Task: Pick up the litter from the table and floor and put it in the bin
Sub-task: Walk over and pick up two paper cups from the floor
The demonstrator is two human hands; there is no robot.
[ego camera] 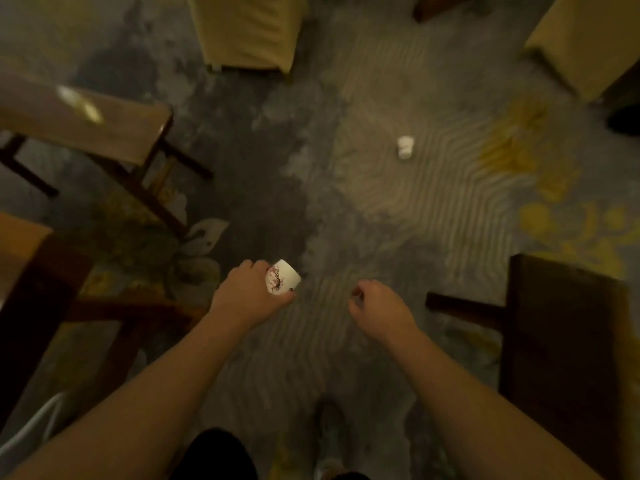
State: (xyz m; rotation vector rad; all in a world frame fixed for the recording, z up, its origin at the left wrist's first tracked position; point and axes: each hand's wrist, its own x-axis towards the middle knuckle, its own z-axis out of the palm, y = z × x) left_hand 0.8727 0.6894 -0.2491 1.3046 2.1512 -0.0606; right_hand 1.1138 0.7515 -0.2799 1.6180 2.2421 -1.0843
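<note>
White cup (405, 146) lies tipped on the carpet (398, 209), ahead-right; empty, loosely curled right hand (375, 304) is nearer; left hand (247, 294) grips a printed cup (282, 280).

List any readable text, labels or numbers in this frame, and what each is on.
None readable.
Cup in the left hand: a reddish branch-like print, no letters that can be made out.
White cup on the carpet: too small and blurred to show any marking.
Pale object on the table: motion-blurred, unreadable.

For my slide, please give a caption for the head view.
Left hand holds a paper cup; another cup lies on the carpet.
</note>
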